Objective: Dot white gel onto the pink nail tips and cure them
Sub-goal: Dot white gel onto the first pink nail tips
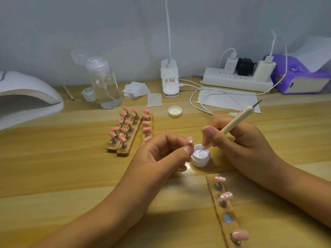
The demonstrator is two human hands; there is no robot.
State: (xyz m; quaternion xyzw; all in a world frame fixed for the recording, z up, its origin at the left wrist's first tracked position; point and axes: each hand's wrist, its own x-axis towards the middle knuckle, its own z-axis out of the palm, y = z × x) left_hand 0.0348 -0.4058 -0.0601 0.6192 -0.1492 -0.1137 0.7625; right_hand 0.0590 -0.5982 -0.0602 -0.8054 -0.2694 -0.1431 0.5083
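The right hand (232, 140) grips a cream dotting tool (238, 120) like a pen, fingers curled round its shaft. The tool's lower end is dipped into the white gel (200, 151) that fills a small open white jar (199, 161). The jar stands on the worktop (71, 167) between the two hands, just beside the left thumb. The left hand (161, 154) pinches a small stand between thumb and forefinger. On the stand sits a pink nail tip (190, 139) already bearing white dots, held just above the jar's rim. The jar's lid (175, 111) lies upturned beyond both hands.

Beside the right forearm lies a wooden strip (219, 212) carrying three more tips. The two nearer the right hand are dotted white and the farthest is plain pink. Beyond the left hand, three further strips (135, 137) lie side by side, loaded with plain pink tips. Well off to the left of the left hand sits the white curing lamp (26, 97). Between the lamp and the strips stands a pump bottle (105, 83) partly filled with clear liquid.
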